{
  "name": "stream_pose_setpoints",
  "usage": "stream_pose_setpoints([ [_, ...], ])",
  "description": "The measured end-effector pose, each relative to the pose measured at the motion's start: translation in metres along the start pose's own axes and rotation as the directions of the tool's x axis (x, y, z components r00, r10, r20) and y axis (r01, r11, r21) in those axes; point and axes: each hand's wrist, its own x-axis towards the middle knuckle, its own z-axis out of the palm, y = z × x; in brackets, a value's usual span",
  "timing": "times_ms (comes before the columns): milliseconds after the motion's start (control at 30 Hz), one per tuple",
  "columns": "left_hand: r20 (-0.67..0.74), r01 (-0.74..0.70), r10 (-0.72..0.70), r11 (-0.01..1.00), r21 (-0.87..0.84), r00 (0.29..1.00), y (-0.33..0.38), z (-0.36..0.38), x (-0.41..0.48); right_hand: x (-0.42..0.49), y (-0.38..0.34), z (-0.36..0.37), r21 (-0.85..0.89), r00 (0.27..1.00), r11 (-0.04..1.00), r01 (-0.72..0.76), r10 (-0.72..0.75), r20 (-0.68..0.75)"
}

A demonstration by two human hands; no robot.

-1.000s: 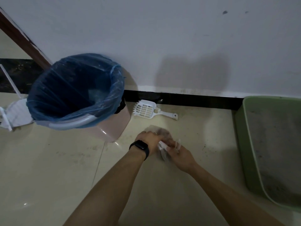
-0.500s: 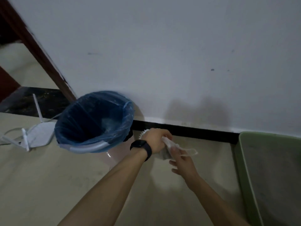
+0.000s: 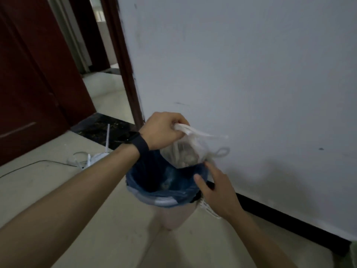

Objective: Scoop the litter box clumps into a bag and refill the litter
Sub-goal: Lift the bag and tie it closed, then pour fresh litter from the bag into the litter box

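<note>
My left hand [image 3: 164, 130], with a black watch on its wrist, is shut on the knotted top of a clear plastic bag [image 3: 185, 152] that holds brownish litter clumps. The bag hangs just above the mouth of a pink trash bin [image 3: 172, 213] lined with a blue bag [image 3: 170, 192]. Fingers spread, my right hand [image 3: 216, 192] hovers over the bin's right rim just below the bag and holds nothing. The white litter scoop [image 3: 209, 210] shows only as a sliver behind my right wrist. A green corner of the litter box [image 3: 354, 250] peeks in at the far right edge.
A white wall with a black baseboard [image 3: 289, 217] runs behind the bin. A white router with antennas [image 3: 96, 157] and its cables lie on the floor to the left. A dark red door [image 3: 29, 93] and an open doorway stand at the upper left.
My left hand has lifted the bag off the floor and carried it left over the bin. My right hand has let go of it. The view has swung left, so the litter box is nearly out of frame.
</note>
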Motion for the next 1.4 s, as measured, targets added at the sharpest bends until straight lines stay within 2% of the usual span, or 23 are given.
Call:
stream_pose_setpoints([
  [67, 0.053, 0.08, -0.083, 0.994, 0.068, 0.995, -0.028, 0.006, -0.004, 0.005, 0.008, 0.016, -0.378, 0.992, 0.926, 0.013, 0.035, 0.12],
  [133, 0.133, 0.126, -0.148, 0.978, 0.164, 0.98, -0.052, 0.028, -0.013, 0.006, 0.014, 0.027, -0.546, 0.986, 0.836, 0.054, 0.042, 0.162],
  [233, 0.156, 0.164, -0.204, 0.958, 0.233, 0.967, -0.082, 0.062, -0.025, 0.009, 0.019, 0.035, -0.589, 0.991, 0.807, 0.051, 0.032, 0.131],
  [367, 0.148, 0.254, -0.277, 0.954, 0.157, 0.949, -0.114, 0.09, -0.031, 0.007, 0.027, 0.04, -0.582, 0.995, 0.811, 0.059, -0.002, 0.098],
  [467, 0.31, 0.29, -0.307, 0.952, 0.102, 0.9, -0.125, 0.105, -0.032, 0.003, 0.029, 0.04, -0.511, 0.992, 0.854, 0.099, -0.043, 0.12],
  [533, 0.436, 0.29, -0.324, 0.946, 0.146, 0.84, -0.12, 0.11, -0.033, 0.001, 0.025, 0.032, -0.489, 0.987, 0.866, 0.105, -0.031, 0.157],
  [633, 0.521, 0.264, -0.364, 0.929, 0.259, 0.772, -0.09, 0.105, -0.035, -0.01, 0.009, 0.008, -0.556, 0.951, 0.825, 0.101, 0.085, 0.299],
  [733, 0.618, 0.204, -0.367, 0.925, 0.321, 0.695, -0.034, 0.085, -0.032, -0.027, -0.019, -0.037, -0.635, 0.855, 0.768, 0.086, 0.271, 0.443],
  [800, 0.674, 0.174, -0.382, 0.918, 0.356, 0.632, 0.013, 0.067, -0.023, -0.042, -0.045, -0.08, -0.663, 0.78, 0.748, 0.019, 0.404, 0.478],
  [867, 0.713, 0.12, -0.377, 0.916, 0.384, 0.591, 0.067, 0.045, -0.012, -0.059, -0.08, -0.135, -0.68, 0.737, 0.731, -0.049, 0.486, 0.47],
  [1000, 0.765, -0.035, -0.261, 0.937, 0.347, 0.589, 0.207, -0.012, 0.016, -0.102, -0.176, -0.276, -0.666, 0.745, 0.7, -0.259, 0.583, 0.323],
  [1100, 0.793, -0.157, -0.109, 0.956, 0.25, 0.599, 0.328, -0.065, 0.034, -0.16, -0.27, -0.392, -0.599, 0.761, 0.649, -0.469, 0.641, 0.099],
  [1167, 0.809, -0.225, 0.013, 0.963, 0.148, 0.588, 0.405, -0.098, 0.043, -0.207, -0.332, -0.46, -0.552, 0.745, 0.594, -0.586, 0.663, -0.078],
  [1267, 0.799, -0.334, 0.221, 0.942, -0.027, 0.56, 0.52, -0.137, 0.05, -0.292, -0.419, -0.544, -0.443, 0.648, 0.492, -0.75, 0.683, -0.338],
  [1400, 0.73, -0.457, 0.482, 0.851, -0.259, 0.484, 0.66, -0.174, 0.043, -0.409, -0.506, -0.618, -0.225, 0.451, 0.401, -0.888, 0.661, -0.6],
])
